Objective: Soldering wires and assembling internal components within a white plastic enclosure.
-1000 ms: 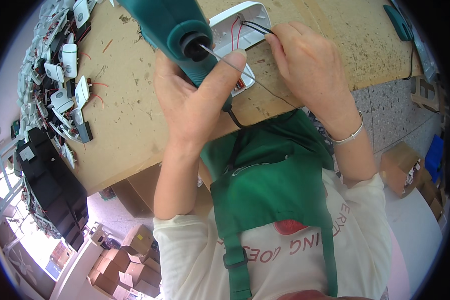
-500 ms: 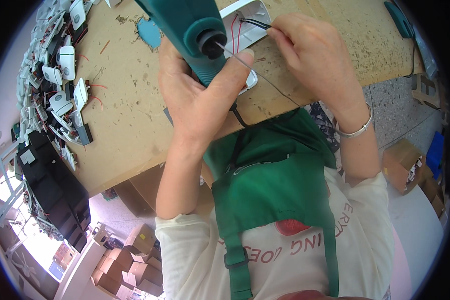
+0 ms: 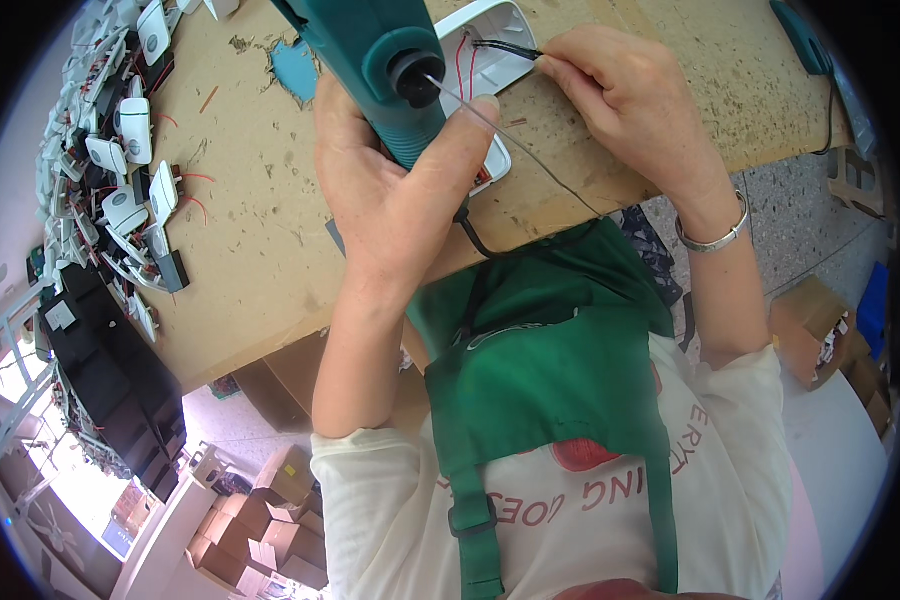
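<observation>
My left hand (image 3: 395, 200) wraps around the grip of a teal soldering gun (image 3: 370, 45), its thumb along the near side. A thin grey wire, probably solder (image 3: 530, 155), runs from the black hub of the gun toward the table's front edge. My right hand (image 3: 635, 105) pinches black tweezers (image 3: 510, 47). Their tips reach into a white plastic housing (image 3: 505, 75), close to where two red wires (image 3: 467, 70) end. The gun hides part of the housing, and its tip is out of view. Another white piece (image 3: 498, 165) shows behind my left thumb.
White plastic units with wires (image 3: 135, 130) lie heaped along the table's left side. A black tray or crate (image 3: 110, 370) stands beside it. A teal-handled tool (image 3: 800, 40) with a cable lies at the far right. Cardboard boxes (image 3: 810, 320) stand on the floor.
The soldering gun and my left hand have shifted slightly left. The tweezer tips have moved slightly left inside the housing, with my right hand still gripping them.
</observation>
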Demonstrator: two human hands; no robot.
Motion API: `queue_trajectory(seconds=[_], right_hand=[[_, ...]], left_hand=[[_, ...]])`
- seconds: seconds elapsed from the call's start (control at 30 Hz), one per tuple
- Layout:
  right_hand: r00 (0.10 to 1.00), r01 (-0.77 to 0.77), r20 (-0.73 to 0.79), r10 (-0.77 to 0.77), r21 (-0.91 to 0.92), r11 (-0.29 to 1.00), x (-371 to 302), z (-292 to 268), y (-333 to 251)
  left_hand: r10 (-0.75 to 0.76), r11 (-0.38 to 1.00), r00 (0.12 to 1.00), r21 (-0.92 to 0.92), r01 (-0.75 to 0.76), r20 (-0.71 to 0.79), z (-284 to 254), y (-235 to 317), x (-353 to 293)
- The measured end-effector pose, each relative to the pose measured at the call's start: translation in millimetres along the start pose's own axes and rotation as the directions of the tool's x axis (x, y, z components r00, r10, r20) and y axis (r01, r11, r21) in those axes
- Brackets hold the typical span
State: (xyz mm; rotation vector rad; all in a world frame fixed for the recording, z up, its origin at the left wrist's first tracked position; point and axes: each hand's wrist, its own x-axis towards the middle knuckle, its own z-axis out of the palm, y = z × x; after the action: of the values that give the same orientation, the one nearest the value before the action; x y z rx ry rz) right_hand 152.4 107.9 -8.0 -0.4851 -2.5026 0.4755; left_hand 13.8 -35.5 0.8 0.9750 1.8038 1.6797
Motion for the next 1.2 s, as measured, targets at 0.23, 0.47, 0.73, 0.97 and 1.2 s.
queue_trajectory(seconds=[0.23,0.47,0.73,0.97,1.2], right_hand=[[1.000,-0.015,-0.016,0.016,0.055,0.998,-8.0,6.5,1.0],[0.996,-0.067,-0.055,0.070,0.058,0.996,-10.4,5.3,-7.6],[0.994,-0.071,-0.091,0.061,-0.115,0.991,-7.8,8.7,-21.6],[0.988,-0.156,-0.016,0.157,-0.235,0.960,0.8,2.3,-39.1],[0.987,-0.150,0.030,0.159,-0.201,0.968,7.9,-1.6,-30.7]], left_hand=[[0.016,0.999,1.000,0.033,-0.016,0.001,-3.7,-5.4,2.2],[0.041,0.996,0.999,0.078,-0.042,0.005,-2.2,-4.7,-0.8],[0.048,0.990,0.999,0.130,-0.051,0.026,-0.1,-2.7,-3.0],[0.088,0.983,0.995,0.156,-0.095,0.051,-2.7,-8.8,-2.0],[0.073,0.991,0.993,0.106,-0.082,0.092,-4.1,-11.7,3.4]])
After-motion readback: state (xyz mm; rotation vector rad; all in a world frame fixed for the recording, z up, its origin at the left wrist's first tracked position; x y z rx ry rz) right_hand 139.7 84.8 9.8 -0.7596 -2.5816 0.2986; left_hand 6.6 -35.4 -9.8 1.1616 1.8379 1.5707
